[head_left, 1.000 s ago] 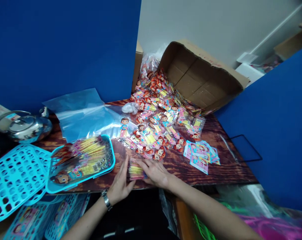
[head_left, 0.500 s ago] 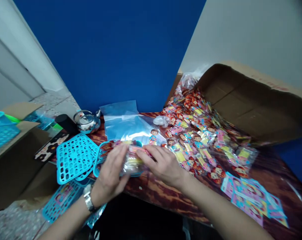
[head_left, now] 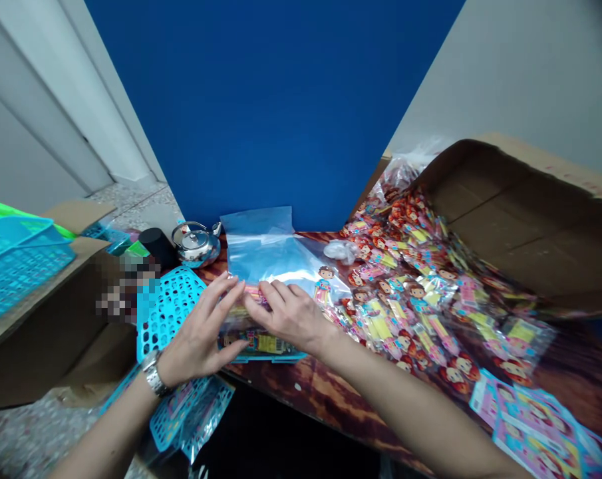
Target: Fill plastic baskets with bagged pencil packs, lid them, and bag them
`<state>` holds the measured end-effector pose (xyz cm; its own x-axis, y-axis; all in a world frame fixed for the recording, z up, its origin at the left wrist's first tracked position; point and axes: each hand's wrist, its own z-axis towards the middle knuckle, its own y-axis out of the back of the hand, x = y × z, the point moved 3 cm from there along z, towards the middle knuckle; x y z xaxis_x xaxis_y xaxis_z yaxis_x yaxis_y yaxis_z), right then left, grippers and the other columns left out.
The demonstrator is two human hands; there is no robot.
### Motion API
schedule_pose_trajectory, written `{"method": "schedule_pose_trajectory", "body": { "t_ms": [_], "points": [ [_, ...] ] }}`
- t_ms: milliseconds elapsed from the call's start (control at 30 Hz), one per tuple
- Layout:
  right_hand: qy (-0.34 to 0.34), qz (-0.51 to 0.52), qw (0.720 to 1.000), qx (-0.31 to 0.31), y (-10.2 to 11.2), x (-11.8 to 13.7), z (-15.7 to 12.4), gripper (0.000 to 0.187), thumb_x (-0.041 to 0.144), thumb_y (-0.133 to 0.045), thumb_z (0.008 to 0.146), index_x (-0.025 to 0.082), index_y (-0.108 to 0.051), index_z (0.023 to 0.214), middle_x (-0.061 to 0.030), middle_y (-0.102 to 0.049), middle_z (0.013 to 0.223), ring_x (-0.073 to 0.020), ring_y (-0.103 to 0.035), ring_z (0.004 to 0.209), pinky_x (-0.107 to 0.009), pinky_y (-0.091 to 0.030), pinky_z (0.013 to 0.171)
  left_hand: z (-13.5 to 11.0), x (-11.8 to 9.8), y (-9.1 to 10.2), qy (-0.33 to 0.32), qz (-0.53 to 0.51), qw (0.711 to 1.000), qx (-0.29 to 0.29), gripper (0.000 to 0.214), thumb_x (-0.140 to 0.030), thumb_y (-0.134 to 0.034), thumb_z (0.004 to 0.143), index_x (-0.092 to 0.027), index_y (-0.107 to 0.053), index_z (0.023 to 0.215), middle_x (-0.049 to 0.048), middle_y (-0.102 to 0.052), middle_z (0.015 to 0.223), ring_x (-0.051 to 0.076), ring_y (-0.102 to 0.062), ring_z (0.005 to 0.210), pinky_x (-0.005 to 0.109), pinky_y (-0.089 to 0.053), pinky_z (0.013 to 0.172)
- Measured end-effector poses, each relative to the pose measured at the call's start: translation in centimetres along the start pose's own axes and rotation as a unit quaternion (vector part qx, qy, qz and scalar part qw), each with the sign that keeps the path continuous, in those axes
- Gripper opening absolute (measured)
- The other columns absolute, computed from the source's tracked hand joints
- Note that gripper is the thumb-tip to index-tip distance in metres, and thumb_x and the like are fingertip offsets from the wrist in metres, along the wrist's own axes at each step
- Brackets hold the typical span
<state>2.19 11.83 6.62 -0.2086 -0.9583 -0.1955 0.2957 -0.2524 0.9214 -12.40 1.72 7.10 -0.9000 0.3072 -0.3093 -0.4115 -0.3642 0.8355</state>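
A blue plastic basket (head_left: 275, 358) sits at the table's front edge, holding small clear plastic packets (head_left: 268, 342) with colourful printed cards. My left hand (head_left: 205, 336) is over its left side, fingers stretched out and thumb apart, fingertips at the packets. From the right, my right hand (head_left: 293, 318) reaches over the basket. Its fingers are bent, with thumb and index finger closed around a pinkish-yellow packet (head_left: 253, 293) at the back of the basket. My hands hide much of the basket's inside.
Behind the basket lie clear plastic bags (head_left: 261, 256). A heap of character packets (head_left: 395, 286) spreads rightward beside a tipped cardboard box (head_left: 510, 226). Printed cards (head_left: 535, 419) lie at front right. At left are perforated blue lids (head_left: 173, 306), a metal kettle (head_left: 197, 247) and an open carton (head_left: 41, 319).
The packets between my hands have gone lower, into the basket. My left hand's fingers have spread, and my right hand has moved toward the basket's back. The view has shifted left.
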Motion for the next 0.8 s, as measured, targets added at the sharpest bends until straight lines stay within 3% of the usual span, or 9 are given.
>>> {"method": "schedule_pose_trajectory", "body": {
  "t_ms": [167,333,400,500,567,633,800],
  "points": [
    [0.008,0.012,1.000,0.015,-0.4,0.3,0.1,0.035,0.021,-0.028,0.097,0.023,-0.035,0.132,-0.0149,-0.053,0.120,-0.0243,-0.052,0.100,-0.036,-0.045,0.071,-0.5,0.4,-1.5,-0.001,0.019,1.000,-0.013,0.071,-0.021,-0.049,0.087,-0.023,-0.010,0.147,0.0137,-0.040,0.137,0.029,-0.037,0.128,0.048,-0.037,0.104],
    [0.019,0.074,0.993,0.093,1.0,-0.8,0.5,0.035,0.020,-0.040,0.093,0.021,-0.041,0.128,-0.0123,-0.053,0.120,-0.0239,-0.051,0.101,-0.037,-0.046,0.078,-1.0,0.3,-2.6,0.006,0.012,1.000,-0.009,0.068,-0.021,-0.047,0.089,-0.024,-0.011,0.147,0.0134,-0.041,0.135,0.028,-0.041,0.125,0.045,-0.039,0.103],
    [0.029,0.129,0.985,0.114,1.6,-1.4,0.5,0.044,0.025,-0.048,0.090,0.021,-0.038,0.133,-0.0129,-0.046,0.130,-0.0247,-0.049,0.107,-0.038,-0.046,0.083,-1.2,0.3,-2.8,0.010,0.015,1.000,-0.008,0.067,-0.021,-0.047,0.090,-0.024,-0.011,0.147,0.0133,-0.042,0.135,0.028,-0.040,0.126,0.045,-0.039,0.103],
    [0.031,0.195,0.971,0.132,1.9,-1.8,-0.2,0.064,0.048,-0.052,0.086,0.018,-0.031,0.139,-0.0150,-0.040,0.137,-0.0274,-0.043,0.118,-0.041,-0.041,0.094,-1.4,0.3,-3.0,0.003,0.023,1.000,-0.008,0.067,-0.022,-0.047,0.090,-0.024,-0.012,0.147,0.0138,-0.042,0.135,0.029,-0.039,0.126,0.046,-0.039,0.103],
    [0.005,0.185,0.973,0.135,1.4,-1.5,-1.0,0.085,0.066,-0.052,0.078,0.013,-0.029,0.141,-0.0191,-0.038,0.139,-0.0331,-0.038,0.123,-0.048,-0.035,0.100,-1.6,0.4,-3.1,-0.001,0.021,1.000,0.000,0.066,-0.020,-0.047,0.090,-0.024,-0.013,0.147,0.0140,-0.041,0.135,0.029,-0.038,0.128,0.047,-0.038,0.104],
    [-0.026,0.143,0.981,0.128,0.5,-0.8,-1.8,0.095,0.070,-0.056,0.072,0.011,-0.027,0.142,-0.0225,-0.036,0.140,-0.0380,-0.034,0.126,-0.054,-0.030,0.102,-1.7,0.6,-3.2,-0.002,0.010,1.000,0.020,0.064,-0.019,-0.046,0.090,-0.023,-0.016,0.146,0.0141,-0.040,0.137,0.029,-0.035,0.130,0.048,-0.036,0.105],
    [-0.046,0.081,0.991,0.099,-1.8,0.7,-3.0,0.072,0.048,-0.055,0.085,0.016,-0.025,0.143,-0.0212,-0.032,0.144,-0.0358,-0.032,0.130,-0.054,-0.031,0.102,-2.1,1.2,-3.6,-0.007,0.016,0.997,0.075,0.063,-0.027,-0.046,0.089,-0.021,-0.019,0.146,0.0149,-0.038,0.140,0.030,-0.032,0.132,0.052,-0.031,0.107]
  ]
}}
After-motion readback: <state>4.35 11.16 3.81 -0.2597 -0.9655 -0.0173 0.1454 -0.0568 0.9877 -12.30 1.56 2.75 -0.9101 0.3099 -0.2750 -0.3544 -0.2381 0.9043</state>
